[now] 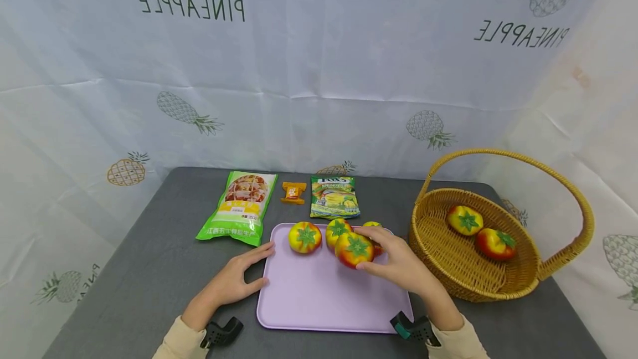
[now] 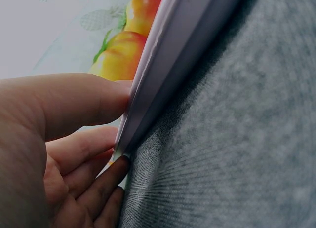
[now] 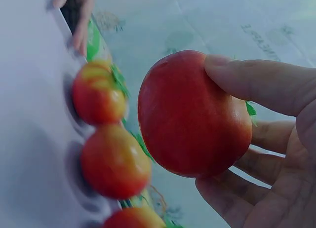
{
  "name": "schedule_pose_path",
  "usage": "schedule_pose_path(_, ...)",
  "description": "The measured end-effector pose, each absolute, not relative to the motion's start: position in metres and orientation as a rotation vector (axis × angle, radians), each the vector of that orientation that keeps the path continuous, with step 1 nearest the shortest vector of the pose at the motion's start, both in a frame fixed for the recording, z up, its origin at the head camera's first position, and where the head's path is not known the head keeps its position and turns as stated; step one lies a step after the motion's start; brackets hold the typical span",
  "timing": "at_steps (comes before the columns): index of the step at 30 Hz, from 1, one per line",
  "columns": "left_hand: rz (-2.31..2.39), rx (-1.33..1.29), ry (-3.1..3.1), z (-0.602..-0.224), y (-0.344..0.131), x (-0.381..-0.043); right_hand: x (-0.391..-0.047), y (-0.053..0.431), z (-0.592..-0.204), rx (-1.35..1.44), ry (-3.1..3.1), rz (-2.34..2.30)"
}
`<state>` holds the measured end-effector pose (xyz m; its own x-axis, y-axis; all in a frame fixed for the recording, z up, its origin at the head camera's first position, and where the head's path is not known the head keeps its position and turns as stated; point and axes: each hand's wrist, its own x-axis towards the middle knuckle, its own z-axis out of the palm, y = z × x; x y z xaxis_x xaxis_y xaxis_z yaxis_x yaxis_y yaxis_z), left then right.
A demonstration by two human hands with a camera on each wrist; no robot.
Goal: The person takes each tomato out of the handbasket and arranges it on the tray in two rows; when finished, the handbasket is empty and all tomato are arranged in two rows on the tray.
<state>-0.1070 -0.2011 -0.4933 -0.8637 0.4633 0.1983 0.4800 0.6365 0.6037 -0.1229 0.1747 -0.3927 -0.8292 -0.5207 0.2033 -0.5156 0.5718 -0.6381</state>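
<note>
In the head view my right hand holds a red-and-yellow persimmon with a green leafy top above the lilac tray. Up close, the right wrist view shows the red underside of this persimmon between thumb and fingers. Behind it, a row of persimmons sits along the tray's far side: one at the left, one in the middle, and one partly hidden by the right hand. My left hand touches the tray's left edge, its thumb and fingertips at the rim.
A wicker basket with a tall handle stands at the right, two persimmons inside. Beyond the tray lie a green snack bag, a small orange wrapped piece and a green Fox's candy bag. A pineapple-print cloth hangs behind the grey table.
</note>
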Motion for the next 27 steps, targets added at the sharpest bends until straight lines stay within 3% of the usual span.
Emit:
schedule_pose_path(16,-1.036,-0.81,-2.814,-0.496,-0.202,-0.105,-0.107,0.107,-0.423,-1.006,2.574,-1.125)
schedule_pose_path(27,-1.036,-0.812,-2.794,-0.494,-0.2,-0.107,-0.104,0.085,-0.45,-1.092,2.59,-1.083)
